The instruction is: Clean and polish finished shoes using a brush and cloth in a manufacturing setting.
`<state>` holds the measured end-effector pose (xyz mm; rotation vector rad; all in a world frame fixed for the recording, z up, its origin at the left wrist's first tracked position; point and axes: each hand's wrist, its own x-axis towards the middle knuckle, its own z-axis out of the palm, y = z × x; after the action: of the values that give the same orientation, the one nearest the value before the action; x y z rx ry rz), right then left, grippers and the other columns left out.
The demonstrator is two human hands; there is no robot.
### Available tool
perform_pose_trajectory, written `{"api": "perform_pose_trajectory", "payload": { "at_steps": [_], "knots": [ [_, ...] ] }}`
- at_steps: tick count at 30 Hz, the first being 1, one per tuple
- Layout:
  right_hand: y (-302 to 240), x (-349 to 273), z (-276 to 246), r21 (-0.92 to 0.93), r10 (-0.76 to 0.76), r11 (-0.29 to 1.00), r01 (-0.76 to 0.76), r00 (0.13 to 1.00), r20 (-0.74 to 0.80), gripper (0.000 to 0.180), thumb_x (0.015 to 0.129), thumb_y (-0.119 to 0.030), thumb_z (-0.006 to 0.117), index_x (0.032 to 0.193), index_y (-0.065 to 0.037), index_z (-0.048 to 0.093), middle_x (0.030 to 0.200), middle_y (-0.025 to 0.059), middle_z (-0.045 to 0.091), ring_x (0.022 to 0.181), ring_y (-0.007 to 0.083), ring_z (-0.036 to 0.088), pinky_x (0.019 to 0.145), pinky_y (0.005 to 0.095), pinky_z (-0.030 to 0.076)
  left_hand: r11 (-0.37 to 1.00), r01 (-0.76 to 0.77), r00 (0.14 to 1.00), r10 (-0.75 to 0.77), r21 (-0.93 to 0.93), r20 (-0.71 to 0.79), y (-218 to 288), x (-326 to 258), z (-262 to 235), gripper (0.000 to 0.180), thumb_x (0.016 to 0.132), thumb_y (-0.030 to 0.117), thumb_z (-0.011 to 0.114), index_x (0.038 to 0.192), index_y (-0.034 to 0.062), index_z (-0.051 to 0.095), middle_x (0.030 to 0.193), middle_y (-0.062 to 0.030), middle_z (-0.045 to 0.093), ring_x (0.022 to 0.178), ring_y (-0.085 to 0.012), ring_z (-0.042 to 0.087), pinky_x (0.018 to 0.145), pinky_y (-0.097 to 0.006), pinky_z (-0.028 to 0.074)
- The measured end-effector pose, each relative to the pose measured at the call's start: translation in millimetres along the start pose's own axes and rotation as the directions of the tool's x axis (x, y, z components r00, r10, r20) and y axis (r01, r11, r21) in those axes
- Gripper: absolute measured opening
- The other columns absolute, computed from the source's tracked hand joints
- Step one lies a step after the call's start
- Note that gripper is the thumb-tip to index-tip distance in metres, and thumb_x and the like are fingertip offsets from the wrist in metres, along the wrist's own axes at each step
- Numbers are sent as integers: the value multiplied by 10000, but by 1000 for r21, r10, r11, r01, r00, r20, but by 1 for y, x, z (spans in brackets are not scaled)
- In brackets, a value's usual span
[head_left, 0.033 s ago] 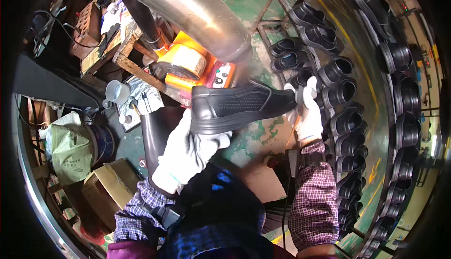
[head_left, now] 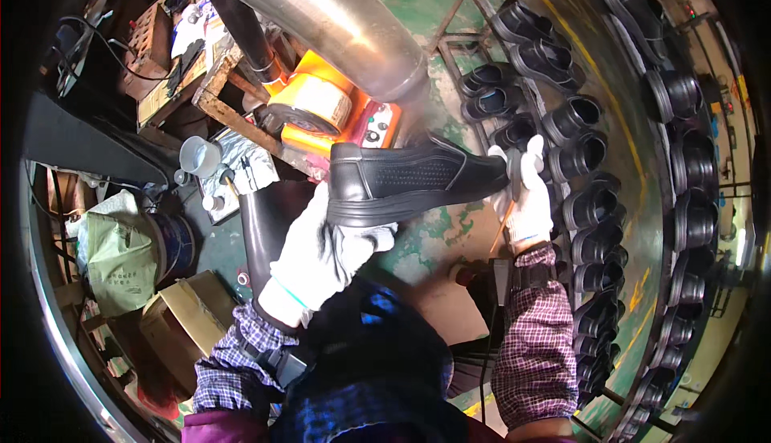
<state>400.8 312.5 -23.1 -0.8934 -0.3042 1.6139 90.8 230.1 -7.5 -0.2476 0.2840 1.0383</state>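
Barely shifted, the black perforated slip-on shoe [head_left: 401,178] stays steady in mid-air left of the shoe rack's [head_left: 460,8] edge, white-gloved left hand [head_left: 321,254] clasping its heel and sole, right hand [head_left: 526,198] gripping a thin brown stick [head_left: 503,228] at its toe.

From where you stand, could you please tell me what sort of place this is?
Probably a shoe workshop or factory: black shoes stand in rows on the right, the gloved left hand holds a perforated black shoe, and an orange machine stands nearby.
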Motion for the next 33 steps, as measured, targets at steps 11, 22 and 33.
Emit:
{"api": "perform_pose_trajectory", "payload": {
  "at_steps": [11,22,33],
  "knots": [
    [84,-90,-93,146,55,987,-73,991,118,471,1042,-521,453,1345,-175,553,1092,-3,637,866,87,582,768,295,503,538,277,908,126,796,-401,-9,-127,-7,875,903,250,678,1594,77,171,1400,-181,493,1161,-297,612,962,-414,530],
    [146,-166,-52,-30,224,971,-238,944,-242,368,980,-402,628,1079,-49,659,984,57,674,883,170,633,823,322,525,-602,206,812,546,771,209,-70,-210,-65,952,701,28,620,1558,-21,208,1407,-307,445,1299,-448,491,1105,-439,411],
    [183,-216,64,-955,502,-7,297,827,254,348,870,-381,705,811,-39,685,725,139,655,681,282,648,627,388,501,-563,213,860,496,799,121,-68,-213,-67,1079,627,75,703,1567,-23,183,1454,-292,415,1355,-418,448,1134,-426,382]
  ]
}}
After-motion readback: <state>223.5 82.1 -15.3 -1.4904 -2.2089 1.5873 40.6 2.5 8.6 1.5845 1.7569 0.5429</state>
